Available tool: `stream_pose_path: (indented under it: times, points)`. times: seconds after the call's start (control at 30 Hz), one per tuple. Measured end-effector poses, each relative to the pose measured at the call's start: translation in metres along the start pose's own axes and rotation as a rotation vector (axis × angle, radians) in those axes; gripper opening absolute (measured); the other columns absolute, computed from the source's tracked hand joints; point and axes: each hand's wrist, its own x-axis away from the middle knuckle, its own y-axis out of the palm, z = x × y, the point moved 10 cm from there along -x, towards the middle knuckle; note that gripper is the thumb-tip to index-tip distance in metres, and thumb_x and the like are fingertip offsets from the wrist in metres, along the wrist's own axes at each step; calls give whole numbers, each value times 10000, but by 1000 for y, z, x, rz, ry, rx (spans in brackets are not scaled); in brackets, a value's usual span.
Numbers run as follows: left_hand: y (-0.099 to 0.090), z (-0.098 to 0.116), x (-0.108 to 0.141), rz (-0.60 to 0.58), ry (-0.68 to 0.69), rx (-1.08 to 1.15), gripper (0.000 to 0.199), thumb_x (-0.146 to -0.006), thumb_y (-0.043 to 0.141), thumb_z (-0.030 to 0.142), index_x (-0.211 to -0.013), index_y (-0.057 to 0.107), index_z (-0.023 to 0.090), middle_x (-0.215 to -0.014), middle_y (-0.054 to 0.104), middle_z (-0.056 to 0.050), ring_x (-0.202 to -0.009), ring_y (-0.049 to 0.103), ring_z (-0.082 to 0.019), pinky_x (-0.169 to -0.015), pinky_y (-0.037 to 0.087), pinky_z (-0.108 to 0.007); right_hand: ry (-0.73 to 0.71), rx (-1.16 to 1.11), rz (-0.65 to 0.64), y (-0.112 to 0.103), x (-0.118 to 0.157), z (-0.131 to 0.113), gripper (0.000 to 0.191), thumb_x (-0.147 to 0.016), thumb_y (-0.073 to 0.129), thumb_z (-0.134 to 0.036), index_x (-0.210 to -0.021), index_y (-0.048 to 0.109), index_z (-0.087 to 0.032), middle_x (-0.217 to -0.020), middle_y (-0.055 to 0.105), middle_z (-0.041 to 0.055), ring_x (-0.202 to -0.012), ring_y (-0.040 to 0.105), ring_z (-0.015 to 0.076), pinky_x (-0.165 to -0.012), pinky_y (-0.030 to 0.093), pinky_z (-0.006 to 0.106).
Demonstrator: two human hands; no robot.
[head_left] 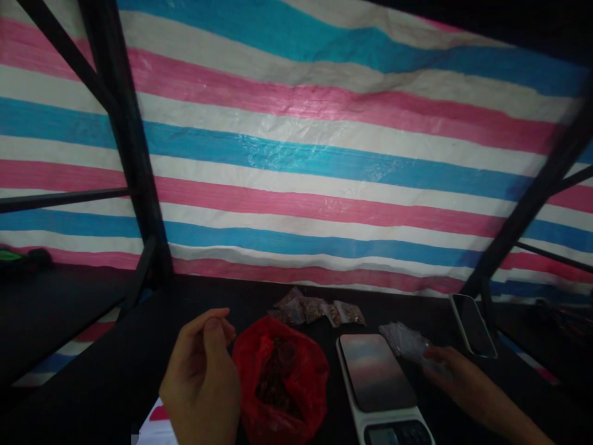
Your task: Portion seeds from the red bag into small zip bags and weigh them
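Observation:
My left hand (pixel 201 377) is raised beside a red plastic bag (pixel 243 371), its fingers curled in against the thumb; nothing shows between them. The bag stands with its mouth wide, holding dark brown bits and a small clear cup-like thing (pixel 283 355), whose kind is hard to make out. To the right, my right hand (pixel 447 368) grips the near end of a pile of clear plastic bags (pixel 405 339). Between the red bag and that pile lies a white digital scale (pixel 378 374), its plate bare. Behind the red bag are several small filled packets (pixel 314 309).
A phone (pixel 473 326) lies at the right by a dark metal post (pixel 498 244). Another post (pixel 134 154) rises at the left. Striped plastic sheeting (pixel 315 173) closes off the back of the black table (pixel 199 293). A white and pink printed sheet (pixel 155 426) lies under my left hand.

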Motion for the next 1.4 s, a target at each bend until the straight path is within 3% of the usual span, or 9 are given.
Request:
stream_pose_path:
  times: [0.17, 0.33, 0.5, 0.6, 0.67, 0.73, 0.97, 1.27, 1.4]
  points:
    - [7, 2, 3, -21, -9, -1, 247, -879, 613, 449, -902, 729, 232, -699, 647, 33, -664, 628, -159, -616, 507, -269, 13, -22, -82, 16, 15, 12, 379, -753, 594, -506, -962, 795, -262, -1092, 853, 128, -1044, 810, 351, -961, 627, 422]
    - [22, -7, 10, -141, -40, -6, 212, -917, 618, 431, -923, 733, 253, -731, 653, 35, -686, 633, -154, -614, 508, -246, 114, -78, -60, 0, 13, -1, 349, -774, 571, -554, -810, 796, -289, -925, 868, 101, -885, 830, 337, -801, 637, 375]
    - [77, 8, 52, -632, 107, -66, 199, -940, 638, 404, -979, 786, 277, -980, 786, -35, -939, 744, -243, -842, 612, -367, 86, -310, 37, -27, 24, -77, 378, -740, 676, -628, -757, 797, -269, -834, 843, 83, -807, 792, 296, -713, 613, 321]
    - [117, 21, 110, -1034, 241, -113, 625, -786, 855, 325, -1391, 702, 309, -1492, 671, -95, -1373, 621, -351, -1156, 516, -529, 33, -532, -121, -4, 35, -142, 369, -756, 740, -625, -719, 777, -260, -760, 793, 47, -730, 738, 249, -681, 601, 305]
    - [134, 24, 148, -1254, 286, -94, 938, -621, 993, 379, -1477, 642, 220, -1572, 602, -171, -1468, 517, -435, -1218, 452, -599, -8, -659, -163, 13, 42, -176, 359, -713, 800, -604, -655, 732, -256, -659, 715, 20, -636, 673, 215, -610, 570, 294]
    - [142, 23, 168, -1321, 298, -66, 718, -749, 903, 303, -1414, 674, 159, -1480, 669, -193, -1429, 554, -413, -1234, 432, -593, -31, -756, -209, 30, 48, -199, 370, -700, 833, -575, -620, 680, -247, -675, 700, 20, -654, 666, 212, -628, 574, 300]
    - [126, -16, 135, -1081, 99, -66, 549, -888, 652, 216, -1436, 626, 229, -1378, 732, -153, -1267, 690, -345, -1101, 544, -537, -174, -677, -151, 49, 16, -232, 392, -913, 628, -608, -803, 731, -246, -789, 736, 28, -775, 717, 224, -694, 569, 292]
    - [53, -34, 25, -388, -59, 58, 377, -909, 704, 386, -1250, 639, 241, -931, 697, -5, -823, 714, -212, -768, 584, -348, -86, -317, -168, 158, -63, -263, 247, -814, 705, -175, -594, 605, -226, -654, 726, 47, -714, 711, 246, -681, 472, 314]
    - [26, -45, -3, -238, -91, 115, 419, -848, 766, 415, -1208, 648, 236, -823, 639, 39, -690, 632, -176, -668, 514, -303, -148, -372, -119, 150, -63, -275, 143, -781, 649, -112, -698, 633, -227, -741, 751, 29, -739, 707, 214, -698, 483, 287]
